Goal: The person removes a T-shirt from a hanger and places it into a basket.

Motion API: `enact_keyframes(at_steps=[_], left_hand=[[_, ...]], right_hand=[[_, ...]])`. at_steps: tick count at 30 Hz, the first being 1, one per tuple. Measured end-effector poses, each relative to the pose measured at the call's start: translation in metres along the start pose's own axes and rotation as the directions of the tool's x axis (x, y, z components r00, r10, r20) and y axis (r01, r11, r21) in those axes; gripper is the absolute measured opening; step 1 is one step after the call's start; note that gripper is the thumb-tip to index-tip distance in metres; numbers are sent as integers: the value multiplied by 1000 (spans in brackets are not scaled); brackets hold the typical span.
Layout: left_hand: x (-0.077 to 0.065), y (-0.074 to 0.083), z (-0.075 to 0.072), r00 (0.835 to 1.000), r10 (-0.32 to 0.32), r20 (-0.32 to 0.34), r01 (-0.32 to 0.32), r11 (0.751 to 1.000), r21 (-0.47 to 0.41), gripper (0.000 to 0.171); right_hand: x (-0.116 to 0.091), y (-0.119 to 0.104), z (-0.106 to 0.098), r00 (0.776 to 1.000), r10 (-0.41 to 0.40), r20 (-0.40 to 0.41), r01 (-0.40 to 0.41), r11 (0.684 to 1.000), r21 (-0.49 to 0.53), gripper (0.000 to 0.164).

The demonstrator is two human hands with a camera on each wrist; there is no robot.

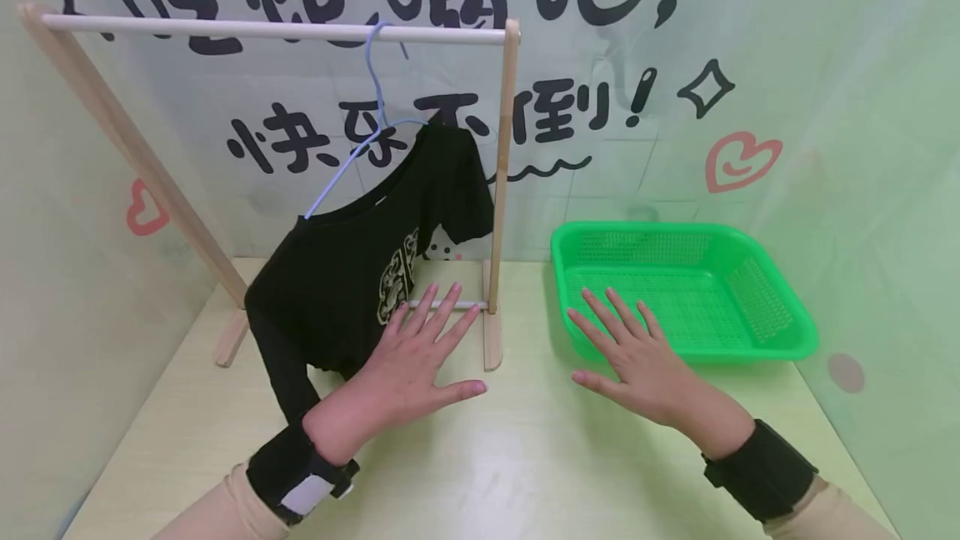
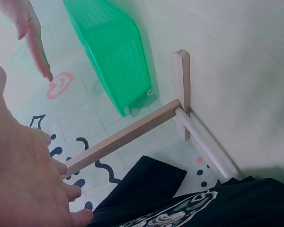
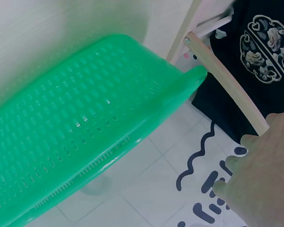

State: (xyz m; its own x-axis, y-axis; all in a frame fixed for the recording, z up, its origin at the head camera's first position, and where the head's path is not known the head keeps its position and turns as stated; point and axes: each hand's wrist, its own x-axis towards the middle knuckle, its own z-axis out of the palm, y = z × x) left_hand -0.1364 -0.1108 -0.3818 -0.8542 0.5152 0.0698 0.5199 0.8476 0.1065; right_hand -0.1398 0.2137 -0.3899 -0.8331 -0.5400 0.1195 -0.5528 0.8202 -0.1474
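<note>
A black long-sleeved top (image 1: 337, 273) with a pale floral emblem (image 3: 265, 49) hangs from a light blue wire hanger (image 1: 372, 90), one shoulder lower than the other. The hanger hooks over the white bar (image 1: 277, 30) of a wooden rack (image 1: 504, 165). My left hand (image 1: 412, 365), fingers spread and straight, hovers in front of the top's lower part and holds nothing. Likewise spread and holding nothing, my right hand (image 1: 637, 365) overlaps the near left side of a green plastic basket (image 1: 806, 332) in the head view.
The rack stands on wooden feet (image 1: 492, 340) at the left of a pale tabletop (image 1: 525, 457). Behind and beside it hangs a light curtain (image 1: 862, 148) with black lettering and red hearts. A thin lower rod (image 2: 203, 142) joins the rack's feet. Both wrists wear black straps (image 1: 765, 469).
</note>
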Motion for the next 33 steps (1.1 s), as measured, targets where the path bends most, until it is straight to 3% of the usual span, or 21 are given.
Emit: enact_keyframes(at_steps=[24, 28, 33], left_hand=[[-3, 2, -3, 1000, -7, -28, 6, 1000, -11, 88], [-2, 3, -8, 998, -12, -65, 10, 999, -32, 86], [-3, 2, -28, 988, -9, -153, 0, 998, -57, 88]], right_hand=[[1, -4, 7, 1000, -14, -16, 15, 1000, 22, 75], [8, -3, 7, 1000, -10, -27, 11, 999, 45, 74], [21, -7, 7, 999, -6, -38, 9, 995, 96, 73]])
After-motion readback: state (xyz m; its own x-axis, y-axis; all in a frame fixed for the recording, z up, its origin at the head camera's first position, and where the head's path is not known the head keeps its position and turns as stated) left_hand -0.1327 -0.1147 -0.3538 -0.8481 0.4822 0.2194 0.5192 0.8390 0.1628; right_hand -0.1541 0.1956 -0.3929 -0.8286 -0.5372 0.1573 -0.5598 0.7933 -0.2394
